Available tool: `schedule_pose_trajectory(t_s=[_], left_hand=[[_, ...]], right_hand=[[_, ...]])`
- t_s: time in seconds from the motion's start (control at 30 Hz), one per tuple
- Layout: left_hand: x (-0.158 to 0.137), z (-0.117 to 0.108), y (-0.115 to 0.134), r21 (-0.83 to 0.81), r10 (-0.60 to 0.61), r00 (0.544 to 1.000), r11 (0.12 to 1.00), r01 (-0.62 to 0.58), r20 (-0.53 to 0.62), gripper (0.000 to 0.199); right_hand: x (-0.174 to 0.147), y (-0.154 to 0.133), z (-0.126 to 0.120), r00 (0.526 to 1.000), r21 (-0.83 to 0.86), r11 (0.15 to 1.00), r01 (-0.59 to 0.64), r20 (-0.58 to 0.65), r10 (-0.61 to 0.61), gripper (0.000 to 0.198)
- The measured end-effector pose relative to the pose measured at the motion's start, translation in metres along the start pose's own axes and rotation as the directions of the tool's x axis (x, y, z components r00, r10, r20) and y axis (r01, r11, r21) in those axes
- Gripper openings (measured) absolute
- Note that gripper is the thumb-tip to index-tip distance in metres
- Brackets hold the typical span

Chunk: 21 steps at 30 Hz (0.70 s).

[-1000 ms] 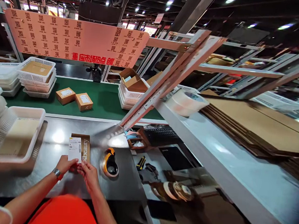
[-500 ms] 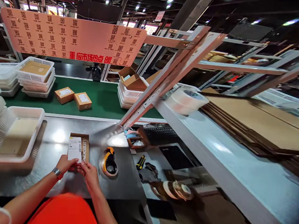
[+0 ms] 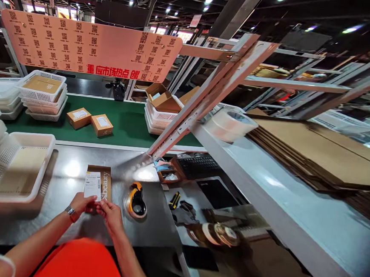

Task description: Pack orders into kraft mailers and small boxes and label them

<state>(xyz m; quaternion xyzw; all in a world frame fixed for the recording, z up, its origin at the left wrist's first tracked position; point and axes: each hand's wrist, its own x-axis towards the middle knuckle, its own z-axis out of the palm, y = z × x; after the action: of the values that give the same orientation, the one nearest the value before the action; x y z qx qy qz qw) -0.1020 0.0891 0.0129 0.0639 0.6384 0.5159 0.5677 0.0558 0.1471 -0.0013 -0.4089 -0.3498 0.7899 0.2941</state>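
Note:
A small brown box [image 3: 106,184] printed "beauty" lies on the steel worktable [image 3: 62,227] in front of me. A white shipping label [image 3: 92,185] covers its left half. My left hand [image 3: 82,203], with a wristwatch, pinches the label's near edge. My right hand [image 3: 111,214] touches the box's near end, fingers close to the left hand's. A black and orange tape dispenser [image 3: 136,200] rests just right of the box.
A white mesh basket [image 3: 10,193] sits at the left. Behind runs a green conveyor [image 3: 128,125] with two labelled cartons [image 3: 90,121] and stacked baskets [image 3: 43,93]. A tape roll [image 3: 229,125] and flat cardboard [image 3: 318,153] lie on the right shelf. Tools and a keyboard [image 3: 198,165] sit lower right.
Nothing has visibly changed; both hands stay at the near edge of the box and label.

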Motion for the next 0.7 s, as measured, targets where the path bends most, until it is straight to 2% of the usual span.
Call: schedule_pose_trajectory(t_s=[0.2,0.27,0.33,0.4,0.43,0.5,0.53,0.6,0.67,0.7], left_hand=[[0.007,-0.006,-0.008,0.181,0.084,0.995,0.979,-0.092,0.052,0.050],[0.008,-0.009,-0.011,0.277,0.207,0.978,0.939,-0.205,0.021,0.058],[0.006,-0.012,-0.014,0.421,0.423,0.906,0.820,-0.387,0.010,0.068],[0.001,-0.015,-0.015,0.529,0.580,0.805,0.647,-0.549,0.127,0.073],[-0.002,-0.016,-0.014,0.536,0.592,0.775,0.590,-0.604,0.220,0.071],[-0.009,-0.016,-0.014,0.495,0.543,0.741,0.554,-0.669,0.394,0.061],[-0.012,-0.015,-0.014,0.477,0.511,0.738,0.564,-0.674,0.440,0.060],[-0.014,-0.013,-0.015,0.469,0.476,0.772,0.614,-0.635,0.421,0.066],[-0.012,-0.011,-0.016,0.454,0.452,0.841,0.709,-0.540,0.296,0.070],[-0.010,-0.010,-0.016,0.407,0.422,0.882,0.783,-0.470,0.207,0.069]], right_hand=[[0.002,0.002,0.001,1.000,-0.031,1.000,-0.003,-0.006,0.003,0.058],[0.001,0.003,0.002,1.000,-0.032,0.999,0.005,-0.010,-0.005,0.057],[0.000,0.003,0.003,1.000,-0.032,0.999,0.018,-0.010,-0.018,0.056],[-0.001,0.004,0.005,0.999,-0.039,0.999,0.033,-0.003,-0.033,0.053],[-0.002,0.004,0.006,0.999,-0.048,0.998,0.040,0.006,-0.039,0.052],[-0.002,0.003,0.008,0.998,-0.074,0.996,0.051,0.038,-0.049,0.050],[-0.003,0.003,0.010,0.997,-0.089,0.995,0.055,0.056,-0.051,0.049],[-0.004,0.003,0.012,0.996,-0.109,0.992,0.058,0.080,-0.049,0.050],[-0.006,0.002,0.012,0.996,-0.107,0.993,0.053,0.081,-0.044,0.050],[-0.007,0.001,0.011,0.996,-0.096,0.994,0.051,0.072,-0.044,0.050]])
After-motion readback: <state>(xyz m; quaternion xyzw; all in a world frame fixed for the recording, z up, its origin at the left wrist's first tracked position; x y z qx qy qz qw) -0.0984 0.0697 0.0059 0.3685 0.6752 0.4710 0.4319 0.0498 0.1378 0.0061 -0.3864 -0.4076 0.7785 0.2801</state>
